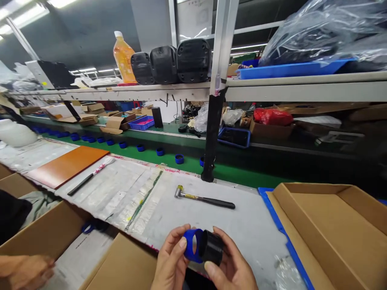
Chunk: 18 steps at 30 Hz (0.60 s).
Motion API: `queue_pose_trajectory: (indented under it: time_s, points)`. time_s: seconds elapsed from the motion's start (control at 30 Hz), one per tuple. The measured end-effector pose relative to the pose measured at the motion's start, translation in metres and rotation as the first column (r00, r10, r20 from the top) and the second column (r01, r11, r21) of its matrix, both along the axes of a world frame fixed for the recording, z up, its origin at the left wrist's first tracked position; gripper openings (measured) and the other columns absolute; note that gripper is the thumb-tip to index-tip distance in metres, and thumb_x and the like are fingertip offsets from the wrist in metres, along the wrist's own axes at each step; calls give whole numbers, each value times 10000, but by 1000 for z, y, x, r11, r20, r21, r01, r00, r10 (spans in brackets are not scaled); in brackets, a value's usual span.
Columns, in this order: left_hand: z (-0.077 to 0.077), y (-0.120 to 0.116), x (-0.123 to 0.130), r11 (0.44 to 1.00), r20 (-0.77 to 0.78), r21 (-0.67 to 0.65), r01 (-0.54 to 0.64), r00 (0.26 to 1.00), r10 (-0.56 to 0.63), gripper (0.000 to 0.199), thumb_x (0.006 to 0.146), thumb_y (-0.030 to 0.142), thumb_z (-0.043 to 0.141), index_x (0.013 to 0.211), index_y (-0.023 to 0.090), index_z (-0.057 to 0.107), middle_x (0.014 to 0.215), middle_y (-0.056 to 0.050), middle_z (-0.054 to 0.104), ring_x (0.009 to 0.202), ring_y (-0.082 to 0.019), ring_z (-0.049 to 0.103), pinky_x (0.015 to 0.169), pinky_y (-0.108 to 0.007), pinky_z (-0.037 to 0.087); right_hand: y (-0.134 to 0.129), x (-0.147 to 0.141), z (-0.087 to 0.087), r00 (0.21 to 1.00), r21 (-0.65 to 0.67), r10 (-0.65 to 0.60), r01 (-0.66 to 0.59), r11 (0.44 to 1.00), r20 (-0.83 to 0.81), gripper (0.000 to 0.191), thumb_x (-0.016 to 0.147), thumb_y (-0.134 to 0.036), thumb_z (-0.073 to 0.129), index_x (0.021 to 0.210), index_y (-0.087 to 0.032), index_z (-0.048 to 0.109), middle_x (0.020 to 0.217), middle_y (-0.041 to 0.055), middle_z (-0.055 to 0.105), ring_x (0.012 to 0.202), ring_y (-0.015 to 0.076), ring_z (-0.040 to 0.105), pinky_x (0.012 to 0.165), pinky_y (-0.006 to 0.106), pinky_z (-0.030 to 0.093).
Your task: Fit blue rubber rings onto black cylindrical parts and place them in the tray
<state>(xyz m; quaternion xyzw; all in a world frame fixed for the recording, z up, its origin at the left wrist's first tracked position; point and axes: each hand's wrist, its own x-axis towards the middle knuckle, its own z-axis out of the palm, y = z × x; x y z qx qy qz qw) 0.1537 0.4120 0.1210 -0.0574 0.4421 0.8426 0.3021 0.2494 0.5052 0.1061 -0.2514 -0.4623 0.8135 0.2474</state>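
Note:
Low in the middle of the view, both my hands hold one small part made of a blue ring (192,244) and a black cylinder (213,247) pressed together. My left hand (169,264) grips the blue ring side with thumb and fingers. My right hand (233,266) grips the black cylinder from the right. The part is held just above the near edge of the grey worktable (242,225). A small hammer (203,197) with a black handle lies on the table beyond my hands.
An open cardboard box (329,229) sits on a blue tray at the right. More cardboard boxes (48,233) stand at the lower left, beside another person's hand (24,270). Several blue rings (179,158) ride the green conveyor. A black post (211,137) holds the shelf.

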Motion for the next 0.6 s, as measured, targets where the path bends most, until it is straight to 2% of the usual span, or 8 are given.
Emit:
queue_pose_trajectory:
  time_s: [0.07, 0.17, 0.3, 0.37, 0.43, 0.47, 0.53, 0.6]
  points:
    - [5, 2, 4, 998, -73, -49, 43, 996, -46, 488, 669, 420, 920, 1096, 236, 775, 1288, -124, 745, 1144, -303, 713, 941, -364, 574, 6, 6, 0, 999, 46, 18, -20, 999, 45, 856, 701, -561, 901, 1385, -203, 531, 1284, 159, 682, 1095, 326, 713, 814, 331, 620]
    - [13, 3, 6, 985, -129, -141, 101, 984, -120, 566, 685, 528, 883, 1147, 221, 769, 1260, -168, 755, 1208, -362, 684, 1045, -443, 524, 14, 12, 1, 993, 180, 22, -43, 983, 120, 760, 719, -430, 837, 1393, -200, 572, 1278, 141, 681, 1038, 313, 727, 767, 320, 625]
    - [16, 0, 5, 959, -248, -271, 79, 957, -149, 597, 669, 600, 864, 1123, 221, 788, 1200, -164, 780, 1155, -374, 707, 1066, -481, 519, 20, 15, 3, 985, 447, -62, -17, 894, 161, 606, 694, -320, 768, 1286, -223, 686, 1338, 97, 641, 1055, 287, 706, 722, 278, 640]
    - [14, -3, 4, 949, -310, -310, 63, 937, -164, 572, 668, 585, 869, 1111, 231, 797, 1188, -149, 788, 1154, -365, 709, 1052, -458, 538, 20, 16, 2, 987, 519, -70, -16, 854, 146, 566, 711, -318, 747, 1266, -223, 701, 1342, 89, 637, 1059, 276, 700, 722, 266, 644]
    - [11, -5, 2, 937, -356, -342, 72, 913, -200, 539, 676, 557, 872, 1103, 237, 802, 1190, -141, 789, 1162, -361, 706, 1020, -431, 565, 19, 17, -1, 988, 529, -56, -31, 848, 147, 556, 723, -319, 757, 1267, -219, 696, 1329, 92, 648, 1038, 271, 707, 736, 267, 645]
    - [10, -5, 1, 932, -367, -354, 82, 904, -219, 530, 686, 544, 867, 1113, 238, 798, 1201, -141, 785, 1157, -362, 707, 992, -424, 582, 18, 17, -3, 988, 506, -47, -34, 862, 146, 561, 728, -327, 775, 1272, -216, 687, 1322, 96, 655, 1035, 273, 711, 751, 272, 644]
    - [8, -4, 1, 926, -382, -358, 117, 887, -260, 542, 695, 514, 865, 1156, 242, 780, 1229, -142, 769, 1134, -367, 713, 920, -417, 614, 16, 16, -8, 993, 409, -32, -18, 912, 115, 586, 740, -373, 826, 1278, -210, 662, 1315, 111, 665, 1076, 291, 707, 800, 289, 640]
    - [10, 2, 2, 923, -442, -360, 135, 847, -296, 571, 678, 458, 879, 1199, 257, 758, 1300, -134, 727, 1178, -371, 687, 926, -417, 611, 15, 14, -13, 997, 293, -26, 2, 956, 79, 656, 725, -457, 893, 1275, -208, 637, 1291, 122, 680, 1119, 310, 695, 857, 310, 627]
